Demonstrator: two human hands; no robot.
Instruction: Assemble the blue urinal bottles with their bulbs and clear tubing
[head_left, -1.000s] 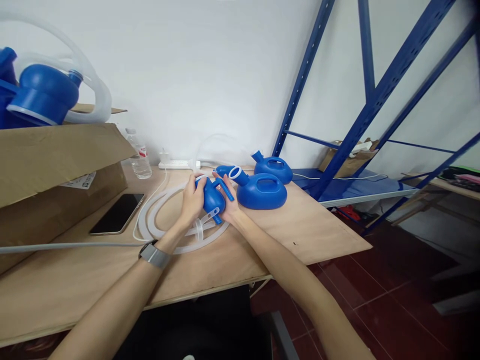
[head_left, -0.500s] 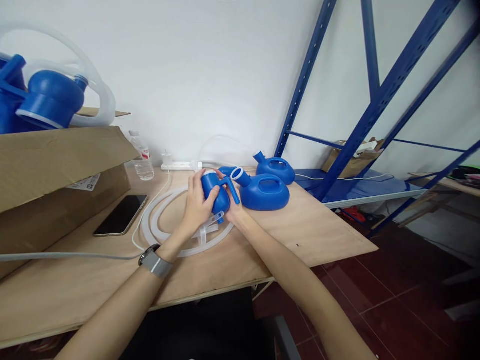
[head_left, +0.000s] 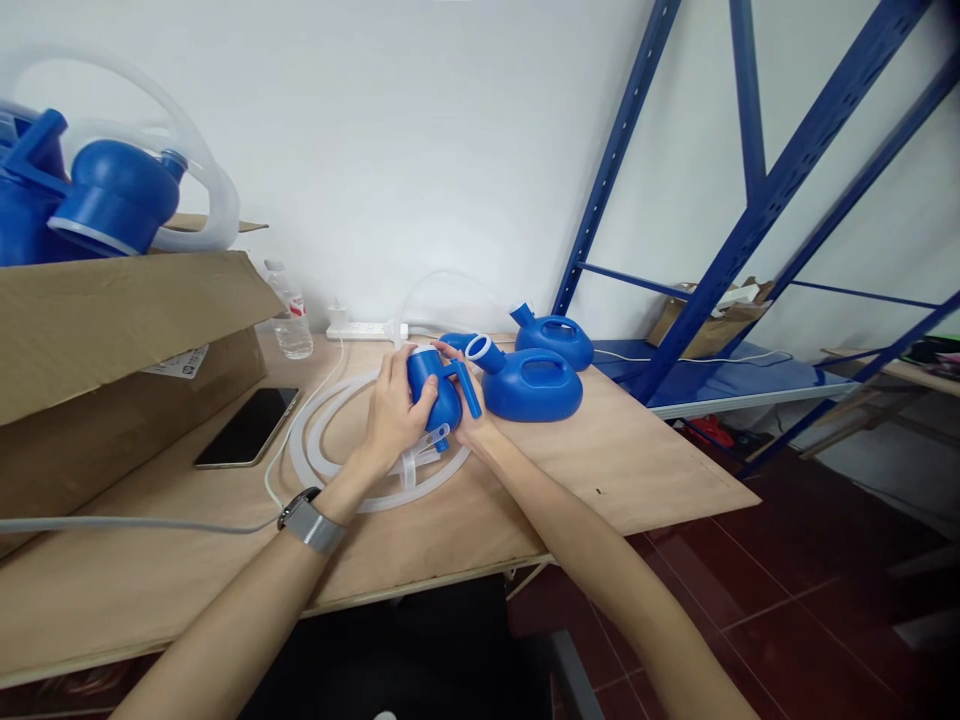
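Both hands are around a blue plastic urinal cup (head_left: 436, 400) with a side handle, a white-rimmed mouth tilted up and away, and a narrow spout at the bottom. My left hand (head_left: 399, 405) wraps its left side, thumb across the front. My right hand (head_left: 469, 425) supports it from behind and the right; most of its fingers are hidden. A coiled clear tube (head_left: 315, 440) with a clear strap (head_left: 409, 468) lies on the table beneath. Just right of my hands stands a blue urinal bottle (head_left: 532, 388), with a second blue bottle (head_left: 561, 345) behind it.
A cardboard box (head_left: 135, 310) holding blue cups and tubing stands left. Near it are a phone (head_left: 247, 428) and a water bottle (head_left: 291, 320). A power strip (head_left: 364, 330) sits by the wall, and a blue metal rack (head_left: 739, 380) is right of the table (head_left: 630, 470).
The view has shifted slightly, so the scene sits a little further right. Both hands keep their hold on the blue cup, which has hardly turned.
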